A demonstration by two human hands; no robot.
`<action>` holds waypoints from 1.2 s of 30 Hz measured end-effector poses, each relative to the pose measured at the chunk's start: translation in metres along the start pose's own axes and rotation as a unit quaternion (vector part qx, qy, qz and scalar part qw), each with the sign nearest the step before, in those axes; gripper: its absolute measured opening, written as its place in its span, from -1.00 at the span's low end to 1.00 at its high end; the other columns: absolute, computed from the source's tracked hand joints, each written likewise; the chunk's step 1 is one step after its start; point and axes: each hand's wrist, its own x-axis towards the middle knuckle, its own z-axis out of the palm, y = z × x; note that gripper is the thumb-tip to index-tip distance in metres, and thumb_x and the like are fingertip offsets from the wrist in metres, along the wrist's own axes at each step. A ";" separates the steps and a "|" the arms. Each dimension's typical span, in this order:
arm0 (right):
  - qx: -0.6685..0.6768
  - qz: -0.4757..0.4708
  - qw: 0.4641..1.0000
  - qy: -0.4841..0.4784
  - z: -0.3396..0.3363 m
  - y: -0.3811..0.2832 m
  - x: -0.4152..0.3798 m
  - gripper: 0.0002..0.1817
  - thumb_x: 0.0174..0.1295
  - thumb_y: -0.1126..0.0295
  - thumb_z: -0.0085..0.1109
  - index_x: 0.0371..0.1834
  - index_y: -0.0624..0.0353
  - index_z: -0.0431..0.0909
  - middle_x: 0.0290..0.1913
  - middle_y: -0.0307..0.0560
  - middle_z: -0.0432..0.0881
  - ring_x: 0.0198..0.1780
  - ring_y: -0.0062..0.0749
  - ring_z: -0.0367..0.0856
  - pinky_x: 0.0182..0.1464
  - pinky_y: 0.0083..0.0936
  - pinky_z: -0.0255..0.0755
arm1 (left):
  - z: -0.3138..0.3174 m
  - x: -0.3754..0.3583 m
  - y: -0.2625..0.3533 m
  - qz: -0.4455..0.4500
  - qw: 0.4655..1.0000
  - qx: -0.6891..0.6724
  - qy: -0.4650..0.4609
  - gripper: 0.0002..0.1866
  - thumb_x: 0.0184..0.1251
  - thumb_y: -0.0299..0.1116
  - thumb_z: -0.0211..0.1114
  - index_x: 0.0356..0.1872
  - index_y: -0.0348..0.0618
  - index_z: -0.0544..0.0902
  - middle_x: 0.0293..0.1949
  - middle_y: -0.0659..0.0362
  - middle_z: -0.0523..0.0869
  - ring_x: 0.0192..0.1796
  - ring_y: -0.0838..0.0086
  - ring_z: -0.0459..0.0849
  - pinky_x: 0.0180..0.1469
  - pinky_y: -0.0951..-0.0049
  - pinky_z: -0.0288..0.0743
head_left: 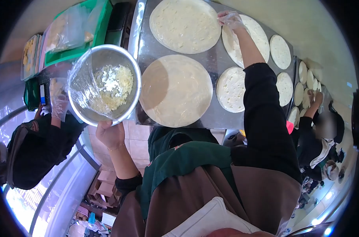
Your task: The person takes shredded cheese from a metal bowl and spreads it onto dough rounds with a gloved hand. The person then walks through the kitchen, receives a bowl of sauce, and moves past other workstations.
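My left hand (108, 135), bare, grips the rim of a metal bowl (137, 85) from below. Clear plastic wrap (81, 81) covers the bowl's left side, and shredded cheese (115, 85) lies inside. My right hand (231, 20), in a clear plastic glove, hovers at the upper left edge of a dough round (252, 37), fingertips pinched together; what they hold, if anything, is too small to make out. Left of it, a large dough round (183, 25) carries scattered pale bits. The large dough round (167, 98) nearest the bowl looks plain.
Smaller speckled dough rounds (231, 90) lie on the metal table (221, 55). A green crate (102, 29) with bagged food stands at the left. A co-worker's gloved hand (59, 104) is beside it. At the far right another person (318, 130) reaches toward several rounds.
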 end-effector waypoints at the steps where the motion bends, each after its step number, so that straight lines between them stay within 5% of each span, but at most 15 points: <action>1: 0.000 0.004 1.000 -0.002 0.004 0.004 -0.001 -0.81 -0.07 0.56 0.19 -0.34 0.34 0.51 -0.50 -0.13 0.54 -0.51 -0.56 0.47 -0.42 -0.65 0.35 | -0.003 0.000 0.001 -0.003 1.000 0.001 0.004 -0.33 -0.26 -0.52 0.01 0.10 -0.36 0.26 0.06 -0.02 0.41 0.13 0.22 0.37 0.20 0.25 0.22; 4: -0.047 0.014 0.999 0.018 0.007 0.015 0.003 -0.85 -0.23 0.49 0.25 -0.49 0.13 0.60 -0.52 -0.25 0.58 -0.51 -0.58 0.50 -0.45 -0.61 0.39 | -0.005 0.006 0.004 -0.008 0.999 0.023 0.025 -0.32 -0.26 -0.52 0.01 0.11 -0.36 0.25 0.05 -0.02 0.42 0.13 0.22 0.37 0.20 0.26 0.22; 5: -0.065 -0.003 0.998 0.027 0.007 0.019 0.003 -0.84 -0.23 0.46 0.25 -0.48 0.10 0.61 -0.52 -0.25 0.58 -0.48 -0.57 0.51 -0.41 -0.61 0.40 | -0.002 0.006 0.004 -0.002 0.999 0.023 0.026 -0.56 -0.21 -0.53 -0.04 -0.13 -0.31 0.35 -0.25 0.13 0.44 -0.09 0.34 0.44 0.12 0.22 0.30; 7: -0.082 -0.018 0.996 0.036 0.010 0.014 -0.002 -0.83 -0.23 0.43 0.26 -0.48 0.08 0.61 -0.51 -0.25 0.59 -0.45 -0.55 0.52 -0.37 -0.60 0.40 | 0.006 0.006 0.005 0.003 0.999 0.025 0.027 -0.75 -0.15 -0.54 -0.08 -0.36 -0.27 0.46 -0.56 0.27 0.45 -0.32 0.45 0.50 0.04 0.18 0.37; 9: -0.268 -0.023 0.956 0.115 0.017 0.002 -0.012 -0.83 -0.23 0.37 0.27 -0.48 0.04 0.62 -0.49 -0.24 0.60 -0.41 -0.52 0.53 -0.29 -0.58 0.41 | 0.013 0.006 0.005 0.003 0.995 0.042 0.095 -0.77 -0.13 -0.53 -0.08 -0.38 -0.26 0.46 -0.55 0.27 0.46 -0.31 0.45 0.50 0.05 0.21 0.37; 16: -0.287 -0.061 0.952 0.085 0.009 0.015 -0.003 -0.80 -0.16 0.31 0.29 -0.43 0.08 0.60 -0.49 -0.27 0.60 -0.43 -0.55 0.52 -0.31 -0.60 0.39 | 0.004 0.010 0.004 -0.004 1.000 0.008 0.013 -0.76 -0.10 -0.52 -0.08 -0.34 -0.27 0.46 -0.52 0.25 0.47 -0.28 0.45 0.51 0.07 0.20 0.35; 19: -0.311 -0.093 0.944 0.061 0.010 0.008 -0.003 -0.80 -0.16 0.32 0.27 -0.42 0.09 0.60 -0.50 -0.27 0.60 -0.43 -0.55 0.51 -0.32 -0.58 0.38 | 0.010 0.009 0.002 0.000 0.995 0.046 0.086 -0.81 -0.09 -0.52 -0.08 -0.41 -0.25 0.46 -0.57 0.28 0.44 -0.34 0.49 0.49 0.06 0.22 0.36; 22: -0.402 -0.102 0.907 0.075 0.008 0.004 -0.003 -0.82 -0.13 0.35 0.25 -0.41 0.10 0.60 -0.53 -0.28 0.59 -0.43 -0.59 0.51 -0.33 -0.61 0.38 | 0.000 0.010 0.002 -0.011 0.999 0.027 0.021 -0.80 -0.10 -0.52 -0.08 -0.39 -0.25 0.46 -0.58 0.29 0.43 -0.35 0.49 0.48 0.05 0.22 0.37; 25: -0.341 -0.104 0.931 0.081 -0.005 0.013 0.005 -0.83 -0.18 0.26 0.23 -0.47 0.00 0.62 -0.47 -0.24 0.61 -0.40 -0.47 0.55 -0.26 -0.57 0.41 | -0.005 0.010 0.004 -0.012 1.000 0.018 0.008 -0.69 -0.12 -0.53 -0.08 -0.25 -0.30 0.46 -0.49 0.21 0.50 -0.25 0.41 0.53 0.07 0.19 0.37; 27: -0.196 -0.085 0.972 0.099 -0.010 0.017 0.003 -0.82 -0.13 0.34 0.21 -0.41 0.10 0.60 -0.50 -0.26 0.58 -0.44 -0.55 0.52 -0.31 -0.63 0.39 | -0.009 0.011 0.005 -0.026 0.999 0.025 0.028 -0.38 -0.24 -0.51 -0.01 0.06 -0.39 0.30 0.00 0.00 0.46 0.08 0.26 0.42 0.17 0.29 0.28; 28: -0.197 -0.083 0.972 0.099 -0.011 0.016 -0.001 -0.82 -0.13 0.34 0.21 -0.41 0.10 0.60 -0.50 -0.26 0.58 -0.44 -0.55 0.52 -0.31 -0.63 0.39 | -0.009 0.010 0.004 -0.028 0.999 0.025 0.029 -0.38 -0.24 -0.51 -0.01 0.06 -0.39 0.30 0.00 0.00 0.46 0.08 0.26 0.42 0.17 0.29 0.28; 30: 0.114 0.024 0.992 -0.042 -0.013 0.008 -0.012 -0.80 -0.07 0.43 0.16 -0.33 0.23 0.56 -0.49 -0.25 0.55 -0.43 -0.61 0.50 -0.33 -0.70 0.37 | -0.008 0.011 0.004 -0.013 0.999 0.028 0.032 -0.40 -0.24 -0.51 -0.02 0.03 -0.40 0.32 -0.03 0.01 0.48 0.06 0.27 0.44 0.16 0.28 0.29; 33: 0.088 0.101 0.991 -0.004 0.009 -0.034 -0.055 -0.78 -0.04 0.49 0.13 -0.28 0.33 0.51 -0.47 -0.18 0.54 -0.43 -0.60 0.49 -0.33 -0.72 0.38 | -0.006 0.011 0.005 -0.022 0.999 0.021 0.041 -0.45 -0.23 -0.52 -0.04 -0.02 -0.41 0.36 -0.09 0.02 0.52 0.00 0.29 0.49 0.13 0.28 0.33; 36: 0.096 0.036 0.992 -0.068 0.022 -0.023 -0.076 -0.78 -0.04 0.48 0.13 -0.28 0.32 0.51 -0.47 -0.20 0.54 -0.44 -0.60 0.49 -0.34 -0.70 0.39 | 0.005 0.009 0.004 -0.008 0.999 0.021 0.043 -0.51 -0.22 -0.52 -0.05 -0.10 -0.41 0.40 -0.18 0.05 0.55 -0.06 0.31 0.52 0.08 0.29 0.39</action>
